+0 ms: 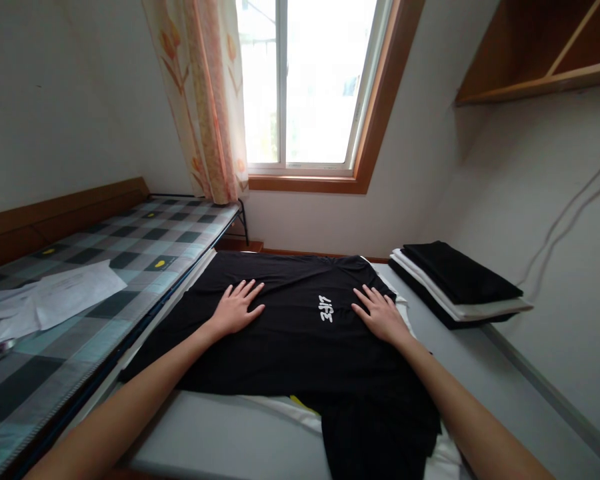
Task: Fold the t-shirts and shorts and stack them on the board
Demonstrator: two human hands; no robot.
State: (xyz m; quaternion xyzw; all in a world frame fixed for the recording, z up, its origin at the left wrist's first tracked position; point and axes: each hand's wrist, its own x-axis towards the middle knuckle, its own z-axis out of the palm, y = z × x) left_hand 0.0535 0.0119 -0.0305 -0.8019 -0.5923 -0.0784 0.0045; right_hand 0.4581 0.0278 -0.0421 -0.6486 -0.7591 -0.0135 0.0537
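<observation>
A black T-shirt (280,347) with white lettering lies spread sideways on a light grey table (240,433), one sleeve toward me. White cloth (403,307) shows from under its right edge, and a bit of yellow peeks out at the near edge. My left hand (235,308) rests flat on the shirt's left part, fingers spread. On the other side of the lettering, my right hand (381,315) lies on the shirt with fingers stretched out. Neither hand grips the fabric.
Folded black and white clothes (455,273) are stacked at the table's right. Left stands a bed with a checked mattress (130,260), bearing papers (55,300). Behind are a window (315,87) and a flowered curtain (200,100). A wooden shelf (540,83) hangs upper right.
</observation>
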